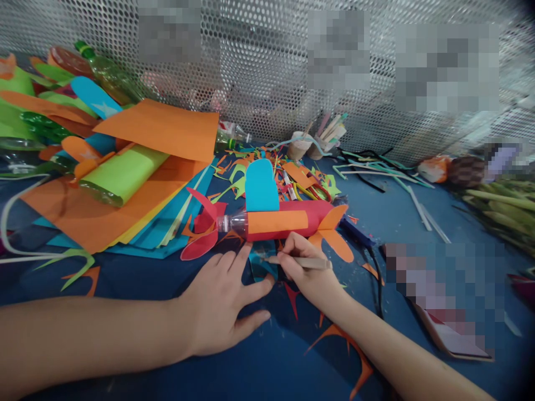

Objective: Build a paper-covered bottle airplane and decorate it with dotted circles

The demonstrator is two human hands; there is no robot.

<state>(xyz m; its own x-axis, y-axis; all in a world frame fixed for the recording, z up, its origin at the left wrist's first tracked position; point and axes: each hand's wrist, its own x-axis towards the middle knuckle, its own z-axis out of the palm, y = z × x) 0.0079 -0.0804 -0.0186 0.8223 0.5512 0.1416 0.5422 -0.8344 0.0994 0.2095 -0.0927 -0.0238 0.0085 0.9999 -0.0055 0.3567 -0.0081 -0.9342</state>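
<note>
— Teal paper scrap (262, 270) lies on the bench (259, 367), just in front of the red-wrapped bottle craft (284, 220). And the hands?

— Left hand (221, 303) is spread flat, pinning it. Right hand (303, 273) has its grip pinched on a pencil (315, 263), tip at the scrap. I'd judge marking is under way; carrying the line on calls for a firm press.

— Anything unclear?

— The hands cover most of the scrap, so any drawn line is hidden.

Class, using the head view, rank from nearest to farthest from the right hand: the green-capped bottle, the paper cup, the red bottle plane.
1. The red bottle plane, just beyond the right hand.
2. The paper cup, farther back by the mesh.
3. The green-capped bottle, far back left.
</note>
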